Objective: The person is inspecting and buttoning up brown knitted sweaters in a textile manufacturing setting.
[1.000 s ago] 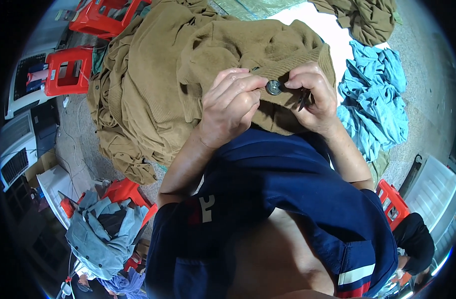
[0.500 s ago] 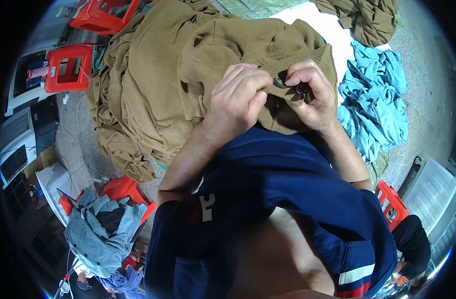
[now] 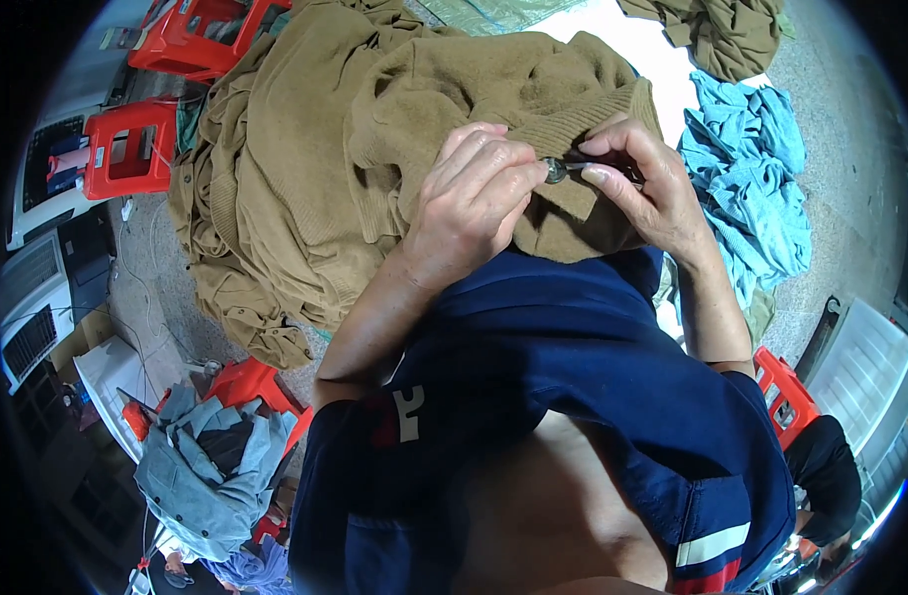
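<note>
A tan knitted garment (image 3: 444,99) lies over my lap on top of a pile of the same tan clothes (image 3: 265,208). My left hand (image 3: 469,213) pinches its ribbed edge with a small round metal button (image 3: 554,171) at my fingertips. My right hand (image 3: 647,188) holds a thin dark tool against that button and grips the fabric beneath it. Both hands meet at the button. My dark blue shirt (image 3: 573,397) fills the lower middle of the view.
Light blue garments (image 3: 761,188) lie heaped on the floor at the right. Red plastic stools (image 3: 126,149) stand at the upper left, another red stool (image 3: 786,387) at the right. A grey-blue garment (image 3: 206,466) lies over a red stool at the lower left. More tan cloth (image 3: 717,30) sits at the top right.
My hands have shifted slightly up on the ribbed edge. The left fingers now close on the button, and the right hand has brought the thin tool to it.
</note>
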Tool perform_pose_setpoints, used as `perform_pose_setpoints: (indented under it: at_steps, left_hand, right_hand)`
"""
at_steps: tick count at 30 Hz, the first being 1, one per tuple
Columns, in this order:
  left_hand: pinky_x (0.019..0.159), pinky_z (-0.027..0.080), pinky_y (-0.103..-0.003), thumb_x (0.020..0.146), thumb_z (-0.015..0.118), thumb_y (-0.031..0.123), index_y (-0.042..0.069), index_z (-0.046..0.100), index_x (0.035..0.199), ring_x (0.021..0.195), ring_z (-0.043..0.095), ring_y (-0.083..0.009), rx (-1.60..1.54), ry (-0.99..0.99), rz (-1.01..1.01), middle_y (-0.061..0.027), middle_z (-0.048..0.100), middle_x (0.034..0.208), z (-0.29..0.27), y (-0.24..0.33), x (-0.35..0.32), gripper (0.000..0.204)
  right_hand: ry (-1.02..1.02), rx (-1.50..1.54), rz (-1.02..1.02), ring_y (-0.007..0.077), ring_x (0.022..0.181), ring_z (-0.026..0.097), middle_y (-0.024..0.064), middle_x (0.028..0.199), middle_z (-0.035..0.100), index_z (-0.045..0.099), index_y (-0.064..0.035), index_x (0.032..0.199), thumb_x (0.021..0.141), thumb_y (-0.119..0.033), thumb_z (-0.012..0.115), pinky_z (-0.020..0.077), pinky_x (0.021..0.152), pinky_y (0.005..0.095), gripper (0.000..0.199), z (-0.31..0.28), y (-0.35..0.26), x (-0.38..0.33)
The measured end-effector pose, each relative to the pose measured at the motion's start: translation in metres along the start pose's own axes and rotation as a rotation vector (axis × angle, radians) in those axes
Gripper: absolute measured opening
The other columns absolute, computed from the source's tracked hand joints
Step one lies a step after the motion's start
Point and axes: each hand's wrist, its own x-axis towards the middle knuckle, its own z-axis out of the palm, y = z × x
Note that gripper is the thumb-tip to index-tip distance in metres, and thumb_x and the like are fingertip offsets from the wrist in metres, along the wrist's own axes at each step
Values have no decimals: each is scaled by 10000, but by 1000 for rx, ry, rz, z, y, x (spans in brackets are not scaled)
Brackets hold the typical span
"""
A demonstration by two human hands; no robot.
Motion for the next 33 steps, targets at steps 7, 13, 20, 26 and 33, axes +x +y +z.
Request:
perform_pose_setpoints:
  at_steps: [7, 13, 20, 26, 33]
  left_hand:
    - [886, 511, -431, 684, 717, -30, 6, 658, 892, 849, 624, -237, -7, -32, 26, -84, 617, 878, 3, 0, 1, 219]
    - [902, 508, -433, 708, 692, -38, -2, 656, 889, 854, 627, -229, -2, -55, 31, -84, 615, 869, 4, 1, 2, 188]
    - [913, 506, -439, 712, 699, -30, 2, 652, 899, 856, 626, -233, -7, -72, 29, -87, 613, 865, 5, 1, 0, 196]
    - [915, 506, -438, 701, 710, -29, 1, 650, 895, 856, 626, -235, -4, -68, 24, -86, 614, 867, 4, 1, 1, 205]
    - [910, 502, -440, 688, 715, -28, 2, 635, 897, 858, 619, -245, -12, -57, 14, -95, 614, 886, 4, -2, 0, 226]
  right_hand:
    - [30, -118, -84, 249, 847, 643, 122, 924, 648, 613, 15, 926, 854, -119, 713, 504, 712, 323, 182, 0, 3, -3]
    - [9, -137, -125, 270, 829, 646, 126, 900, 647, 607, 7, 919, 843, -119, 719, 506, 698, 332, 185, 1, 6, -2]
    - [19, -106, -162, 264, 804, 640, 125, 885, 644, 603, 6, 913, 837, -116, 726, 506, 684, 325, 189, 7, 11, -3]
    - [79, -74, -134, 219, 771, 631, 81, 846, 621, 622, -21, 917, 871, -125, 694, 497, 662, 314, 135, 12, 17, -5]
    - [121, -78, -234, 271, 941, 596, 131, 1026, 579, 612, -14, 1057, 765, -219, 772, 494, 784, 354, 391, 16, 1, 0]
